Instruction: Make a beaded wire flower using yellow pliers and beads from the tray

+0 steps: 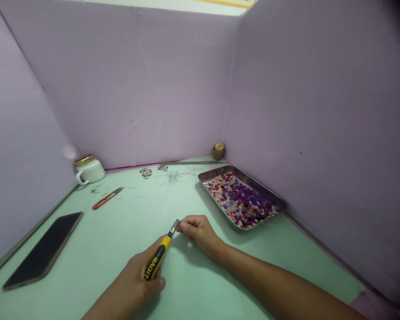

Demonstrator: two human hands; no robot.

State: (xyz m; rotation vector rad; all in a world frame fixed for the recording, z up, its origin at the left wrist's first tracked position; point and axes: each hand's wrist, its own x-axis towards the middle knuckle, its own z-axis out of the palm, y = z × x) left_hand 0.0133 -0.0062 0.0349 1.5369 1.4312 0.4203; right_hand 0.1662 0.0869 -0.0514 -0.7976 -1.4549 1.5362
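Observation:
Yellow-and-black pliers (159, 258), seen edge-on, are wrapped in my left hand (136, 275). Their metal tip points away from me and meets the fingertips of my right hand (202, 233). Thumb and forefinger of that right hand are pinched together at the tip. A faint thin strand, perhaps wire, shows beside the tip, but what the pinch holds is too small to make out. To the right lies a metal tray (216, 209) of mixed beads (246, 198), mostly purple, red, white and black.
Orange-handled thread snips (107, 198) lie at left, beyond a dark phone-like slab (45, 251). A white lidded mug (91, 171) stands behind. Beaded pieces (146, 173), loose wires (173, 178), a wire bundle (190, 162) and a small pot (218, 152) are at the back. Panels enclose the table.

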